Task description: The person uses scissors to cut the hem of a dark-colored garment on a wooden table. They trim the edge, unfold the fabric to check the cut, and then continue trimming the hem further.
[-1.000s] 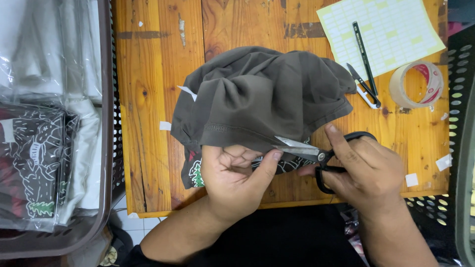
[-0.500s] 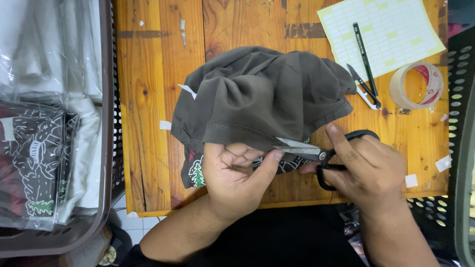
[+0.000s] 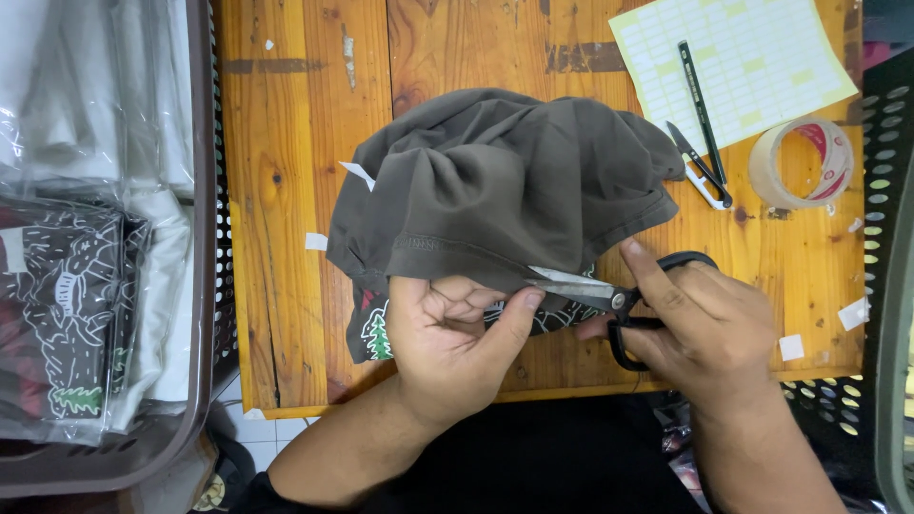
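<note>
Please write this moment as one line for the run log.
left hand: grips shirt hem | right hand: holds scissors at hem | surface: wooden table

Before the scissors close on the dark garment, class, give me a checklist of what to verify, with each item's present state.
1. Scissors gripped in the right hand, fingers through the black handles: ok.
2. Blade tips at the hem of the dark garment: ok.
3. Left hand holding the fabric by the blades: ok.
4. Left thumb out of the blades' way: not ok, it sits right at the tips.
5. What the blades would cut, thread or cloth: cannot tell.
6. Snips and tape roll lying apart from the garment: ok.
</note>
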